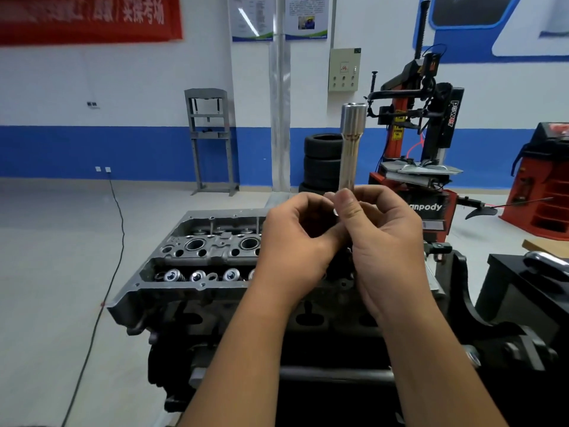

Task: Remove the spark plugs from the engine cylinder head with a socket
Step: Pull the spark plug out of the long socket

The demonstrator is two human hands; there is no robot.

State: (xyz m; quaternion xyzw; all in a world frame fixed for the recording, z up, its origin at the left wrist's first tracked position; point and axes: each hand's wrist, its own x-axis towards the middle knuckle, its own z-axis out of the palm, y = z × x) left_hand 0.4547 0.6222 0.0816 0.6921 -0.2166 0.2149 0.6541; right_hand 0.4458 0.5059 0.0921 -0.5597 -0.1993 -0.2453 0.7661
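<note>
Held upright at frame centre: long silver socket (352, 149), open end up, lower end pinched between thumb and fingers of right hand (381, 238). Left hand (295, 241) just beside it, fingers curled inward toward the socket's base; whether gripping anything there, cannot tell. Below and behind both hands, cylinder head (197, 260) on the engine, lower centre-left. Within its open top, round plug wells (195, 244) in a row, valve springs (172, 275) lined along the near trough. No telling whether plugs sit in the wells. Stacked tyres (321, 161) behind, centre; red tyre changer (431, 143) at right; black cable (114, 266) trailing across floor at left.
</note>
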